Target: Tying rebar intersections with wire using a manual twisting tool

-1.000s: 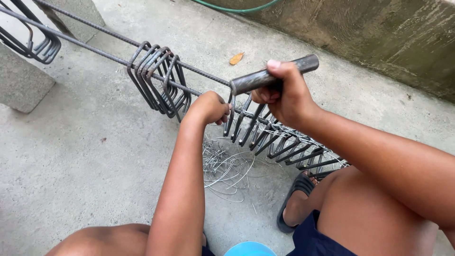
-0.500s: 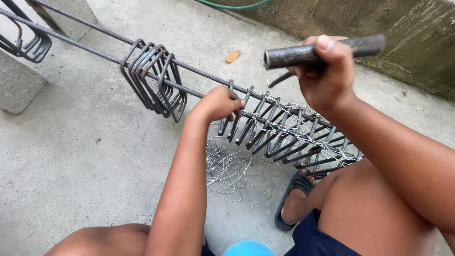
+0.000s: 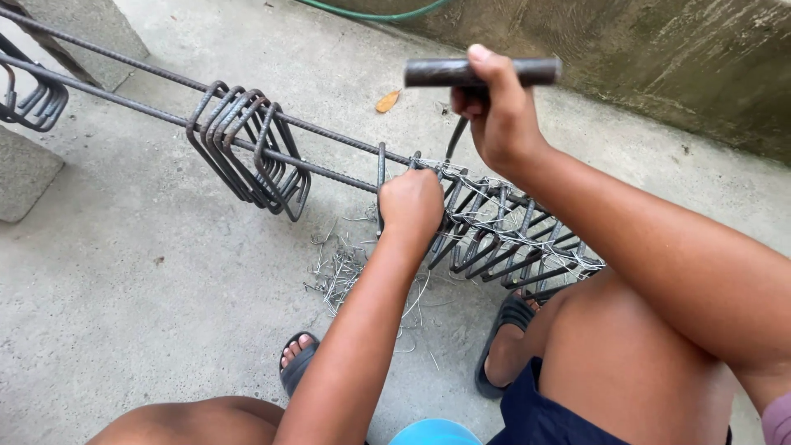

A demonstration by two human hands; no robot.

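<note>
Two long ribbed steel bars [image 3: 148,92] run from upper left toward the right, threaded through square steel stirrups. My left hand [image 3: 410,203] grips a stirrup and bar at the joint in the middle. My right hand [image 3: 493,115] is raised above that joint, shut on a dark cylindrical tool handle [image 3: 482,72] whose thin hooked shaft points down to the wire tie. To the right, several stirrups [image 3: 511,235] are bound with thin wire. A loose bunch of stirrups [image 3: 251,152] hangs further left on the bars.
Cut pieces of thin tie wire [image 3: 346,276] lie on the concrete floor under the cage. Concrete blocks [image 3: 25,173] stand at the left. A low stained wall [image 3: 659,58] runs along the back with a green hose [image 3: 371,12]. My sandalled feet [image 3: 503,330] rest below.
My right hand lifted the tool off the bars and turned it level above the joint. The left hand stayed on the stirrup; the view moved closer.
</note>
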